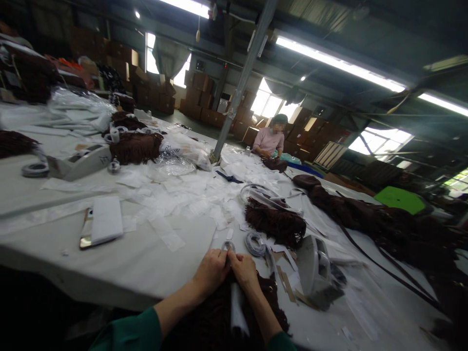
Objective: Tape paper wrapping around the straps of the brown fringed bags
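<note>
My left hand (pixel 212 271) and my right hand (pixel 244 269) meet at the near edge of the white table (pixel 146 253), fingers pinched together over a small roll of clear tape (pixel 228 246). Both hands rest on a dark brown fringed bag (pixel 219 317) lying under my forearms, with a white strip (pixel 238 312) across it. What exactly the fingertips hold is too small to make out. A coil of white cord (pixel 256 243) lies just right of my right hand.
White paper slips (pixel 190 195) litter the table. A phone under a white pad (pixel 102 226) lies left; tape dispensers (pixel 318 268) (pixel 78 163) stand right and far left. More brown fringed bags (pixel 276 224) and straps (pixel 383 224) spread right. A person (pixel 272 141) works at the far end.
</note>
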The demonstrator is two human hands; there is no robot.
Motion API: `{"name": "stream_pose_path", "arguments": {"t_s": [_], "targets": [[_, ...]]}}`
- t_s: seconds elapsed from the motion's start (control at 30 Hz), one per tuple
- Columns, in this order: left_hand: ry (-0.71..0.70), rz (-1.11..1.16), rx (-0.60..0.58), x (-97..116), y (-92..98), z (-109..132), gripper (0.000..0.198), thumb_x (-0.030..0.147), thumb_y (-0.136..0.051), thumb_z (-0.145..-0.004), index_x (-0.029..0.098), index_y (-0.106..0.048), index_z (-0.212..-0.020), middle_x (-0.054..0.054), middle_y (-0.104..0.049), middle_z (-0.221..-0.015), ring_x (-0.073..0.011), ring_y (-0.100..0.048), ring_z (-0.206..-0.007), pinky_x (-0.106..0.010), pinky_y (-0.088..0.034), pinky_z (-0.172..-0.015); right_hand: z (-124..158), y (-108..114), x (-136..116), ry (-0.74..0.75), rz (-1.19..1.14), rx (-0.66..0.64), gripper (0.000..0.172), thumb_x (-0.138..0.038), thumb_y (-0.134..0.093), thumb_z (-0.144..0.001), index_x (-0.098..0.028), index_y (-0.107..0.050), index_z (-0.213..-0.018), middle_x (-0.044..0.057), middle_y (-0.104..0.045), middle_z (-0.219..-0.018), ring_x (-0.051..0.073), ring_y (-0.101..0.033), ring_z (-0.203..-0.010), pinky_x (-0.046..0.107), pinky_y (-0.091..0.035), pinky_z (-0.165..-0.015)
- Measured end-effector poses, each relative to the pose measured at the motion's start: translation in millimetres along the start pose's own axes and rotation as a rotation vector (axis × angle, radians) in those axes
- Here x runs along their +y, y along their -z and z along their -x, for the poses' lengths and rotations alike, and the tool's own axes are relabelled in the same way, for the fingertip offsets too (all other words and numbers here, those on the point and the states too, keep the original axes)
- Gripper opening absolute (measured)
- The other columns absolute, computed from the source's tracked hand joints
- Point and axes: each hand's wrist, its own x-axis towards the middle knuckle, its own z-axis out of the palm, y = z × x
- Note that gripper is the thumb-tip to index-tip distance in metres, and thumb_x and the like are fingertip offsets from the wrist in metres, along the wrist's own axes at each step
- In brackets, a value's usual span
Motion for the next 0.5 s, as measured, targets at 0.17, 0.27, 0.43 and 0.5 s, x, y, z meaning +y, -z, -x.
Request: {"name": "stream_pose_path", "arguments": {"t_s": [0.17,0.27,0.43,0.5], "targets": [[0.042,0.071,0.019,-5.0,-0.8,0.1,0.016,0.021,-0.042,-0.09,0.015,-0.057,-0.092,-0.01,-0.063,-0.085,-0.0239,-0.061,-0.082,-0.036,-0.047,-0.076,2.0,5.0,3.4,-0.036,-0.105,-0.022,0.049,-0.057,-0.061,-0.069,-0.02,-0.048,-0.04,-0.004,-0.038,-0.038,0.011,-0.039,-0.044,0.024,-0.025,-0.044],[0.058,0.117,0.024,-7.8,-1.8,-0.2,0.014,0.022,-0.044,-0.089,0.016,-0.057,-0.092,-0.01,-0.063,-0.084,-0.0239,-0.061,-0.083,-0.035,-0.046,-0.075,2.7,4.4,10.9,-0.081,-0.207,-0.059,0.048,-0.061,-0.061,-0.068,-0.018,-0.057,-0.048,-0.003,-0.046,-0.039,0.011,-0.041,-0.039,0.023,-0.029,-0.041],[0.088,0.209,0.026,-9.1,-0.2,-0.3,0.014,0.023,-0.045,-0.087,0.017,-0.057,-0.089,-0.008,-0.064,-0.084,-0.022,-0.06,-0.081,-0.031,-0.044,-0.073,2.3,-4.2,19.2,-0.135,-0.359,-0.059,0.05,-0.063,-0.065,-0.063,-0.014,-0.062,-0.059,-0.002,-0.052,-0.042,0.01,-0.043,-0.037,0.021,-0.03,-0.038],[0.105,0.25,0.029,-8.2,1.5,-0.3,0.014,0.023,-0.045,-0.087,0.018,-0.058,-0.088,-0.008,-0.064,-0.083,-0.0212,-0.06,-0.079,-0.03,-0.043,-0.072,1.1,-6.3,20.3,-0.151,-0.401,-0.047,0.049,-0.061,-0.068,-0.062,-0.013,-0.062,-0.064,-0.001,-0.054,-0.044,0.009,-0.044,-0.037,0.02,-0.031,-0.037]]}}
